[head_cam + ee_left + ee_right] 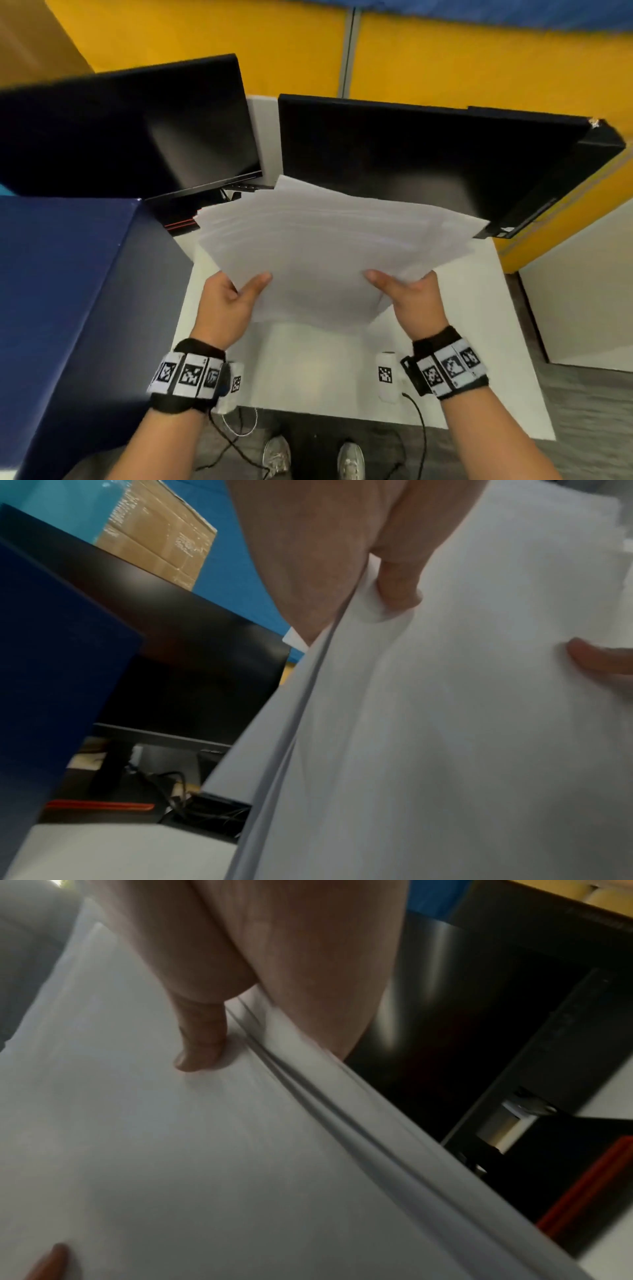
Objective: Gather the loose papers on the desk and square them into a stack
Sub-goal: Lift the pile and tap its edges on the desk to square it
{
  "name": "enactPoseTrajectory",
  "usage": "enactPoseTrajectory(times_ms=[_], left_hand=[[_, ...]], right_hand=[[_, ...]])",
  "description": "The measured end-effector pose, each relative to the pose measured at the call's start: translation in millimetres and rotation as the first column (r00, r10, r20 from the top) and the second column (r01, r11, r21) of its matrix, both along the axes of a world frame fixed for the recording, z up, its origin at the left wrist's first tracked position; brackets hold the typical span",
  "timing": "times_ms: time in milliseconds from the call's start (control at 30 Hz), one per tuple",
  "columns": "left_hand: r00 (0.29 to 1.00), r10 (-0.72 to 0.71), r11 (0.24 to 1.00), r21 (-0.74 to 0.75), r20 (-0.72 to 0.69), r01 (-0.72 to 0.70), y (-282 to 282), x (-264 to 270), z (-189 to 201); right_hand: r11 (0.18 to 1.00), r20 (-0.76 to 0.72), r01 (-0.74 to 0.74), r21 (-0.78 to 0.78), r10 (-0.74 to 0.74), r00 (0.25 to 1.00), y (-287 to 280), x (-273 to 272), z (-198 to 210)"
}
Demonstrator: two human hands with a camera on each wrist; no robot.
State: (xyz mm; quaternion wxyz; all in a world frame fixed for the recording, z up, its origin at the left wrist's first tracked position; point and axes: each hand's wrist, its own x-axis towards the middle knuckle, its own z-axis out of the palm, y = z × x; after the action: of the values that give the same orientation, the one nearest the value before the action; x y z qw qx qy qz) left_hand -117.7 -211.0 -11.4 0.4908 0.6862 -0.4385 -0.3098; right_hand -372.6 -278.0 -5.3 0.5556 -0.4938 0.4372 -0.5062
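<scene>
A fanned bundle of white papers is held up in the air above the white desk, tilted toward the monitors. My left hand grips its near left edge, thumb on top and fingers hidden underneath. My right hand grips the near right edge the same way. In the left wrist view my left thumb presses on the top sheet of the papers, whose edges are offset. In the right wrist view my right thumb presses down beside the uneven edges of the papers. The sheets are not aligned.
Two dark monitors stand at the back of the desk, just behind the papers. A large dark blue box fills the left side. A yellow partition rises behind. Cables and my shoes show below the desk's front edge.
</scene>
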Motion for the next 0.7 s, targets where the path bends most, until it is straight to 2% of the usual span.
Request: enactPoseTrajectory(times_ms=[100,200,300,400,467,533,567,667,700], left_hand=[[0.997,-0.072,0.996,-0.045,0.024,0.073,-9.5,1.7,-1.8],[0.994,-0.107,0.991,-0.084,0.004,0.107,-7.9,0.7,-1.5],[0.992,-0.121,0.99,-0.067,0.02,0.122,-2.6,2.6,-4.5],[0.987,-0.158,0.986,-0.053,-0.002,0.158,0.6,0.9,-9.1],[0.987,-0.156,0.986,-0.059,-0.028,0.154,-0.6,-1.4,-16.0],[0.986,-0.144,0.988,-0.06,-0.08,0.139,-3.3,-2.3,-25.6],[0.983,-0.146,0.989,-0.057,-0.11,0.14,-4.3,-2.9,-28.7],[0.974,-0.17,0.985,-0.041,-0.151,0.166,-5.3,-4.4,-34.6],[0.972,-0.179,0.984,-0.037,-0.151,0.176,-5.5,-4.7,-36.2]], right_hand=[[0.994,-0.04,-0.022,-0.109,0.018,0.999,-0.6,-11.6,22.8],[0.966,0.002,-0.227,-0.124,0.229,0.973,-2.8,-30.9,26.5],[0.867,0.152,-0.494,-0.06,0.497,0.854,-8.6,-50.0,38.4],[0.794,0.262,-0.603,-0.081,0.6,0.756,-13.9,-54.9,63.9],[0.817,0.218,-0.562,-0.125,0.576,0.788,-16.5,-53.5,76.3],[0.849,0.111,-0.491,-0.194,0.516,0.849,-17.4,-53.2,83.4],[0.845,0.072,-0.488,-0.219,0.513,0.856,-16.2,-53.2,86.8],[0.85,0.042,-0.501,-0.165,0.513,0.857,-14.6,-52.7,93.4],[0.871,-0.03,-0.468,-0.148,0.469,0.883,-14.4,-50.6,96.2]])
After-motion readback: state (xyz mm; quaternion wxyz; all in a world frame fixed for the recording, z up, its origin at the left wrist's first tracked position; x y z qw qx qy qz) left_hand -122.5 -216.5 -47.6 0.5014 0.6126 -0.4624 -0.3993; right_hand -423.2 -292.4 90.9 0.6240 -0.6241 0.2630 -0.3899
